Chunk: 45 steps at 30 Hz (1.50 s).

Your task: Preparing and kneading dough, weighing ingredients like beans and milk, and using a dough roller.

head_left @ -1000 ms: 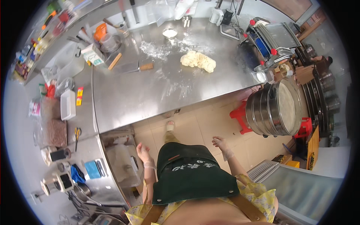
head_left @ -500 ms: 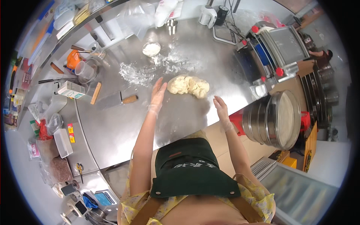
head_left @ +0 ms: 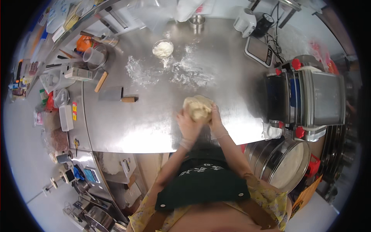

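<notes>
A lump of pale, rough dough [head_left: 198,106] is between my two hands near the front edge of the steel table [head_left: 154,112]. My left hand [head_left: 188,124] is pressed against its left and near side, a little blurred by motion. Along the right side curl the fingers of my right hand [head_left: 215,119]. Thin clear gloves seem to cover both hands, with cuffs at the wrists. Whether the dough touches the table, I cannot tell. Beyond it lie scattered white flour [head_left: 189,71] and a small bowl of flour [head_left: 162,49].
Left of the dough lies a cleaver [head_left: 112,94] with a wooden handle. A wooden-handled tool [head_left: 101,81] and a clear plastic cup [head_left: 92,57] are farther left. A scale [head_left: 258,52] sits at the back right. A machine with red knobs [head_left: 309,96] takes up the table's right end.
My hands were apart on either side of the dough; now they have closed on it. The dough has come nearer to me and looks more gathered. The view has shifted too.
</notes>
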Available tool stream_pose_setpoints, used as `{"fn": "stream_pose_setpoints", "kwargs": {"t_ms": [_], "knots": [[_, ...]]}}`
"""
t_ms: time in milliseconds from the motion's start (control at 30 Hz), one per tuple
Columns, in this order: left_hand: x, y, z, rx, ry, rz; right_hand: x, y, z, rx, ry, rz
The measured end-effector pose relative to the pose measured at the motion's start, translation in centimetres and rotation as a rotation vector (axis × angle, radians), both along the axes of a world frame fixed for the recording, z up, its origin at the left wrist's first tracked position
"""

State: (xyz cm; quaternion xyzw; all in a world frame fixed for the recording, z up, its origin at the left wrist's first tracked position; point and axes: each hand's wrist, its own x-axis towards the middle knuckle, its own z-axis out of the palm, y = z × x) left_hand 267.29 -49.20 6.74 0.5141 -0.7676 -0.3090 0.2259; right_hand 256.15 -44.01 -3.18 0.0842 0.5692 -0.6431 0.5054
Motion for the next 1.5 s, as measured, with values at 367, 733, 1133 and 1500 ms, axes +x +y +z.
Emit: {"fn": "stream_pose_setpoints", "kwargs": {"t_ms": [367, 733, 1133, 1500], "knots": [[-0.7, 3.3, 6.9, -0.248, 0.566, -0.698, -4.4, 0.4, 15.0, -0.618, -0.279, -0.419], [2.8, -15.1, -8.0, -0.137, -0.014, -0.376, -4.2, 12.5, 10.9, -0.822, -0.499, -0.414], [-15.3, -21.6, -11.7, -0.509, -0.359, -0.79, -0.4, 19.4, 11.3, -0.748, -0.382, -0.584], [-0.8, -18.2, -10.3, -0.319, -0.129, -0.924, -2.1, 17.4, 11.6, -0.593, -0.336, -0.446]]}}
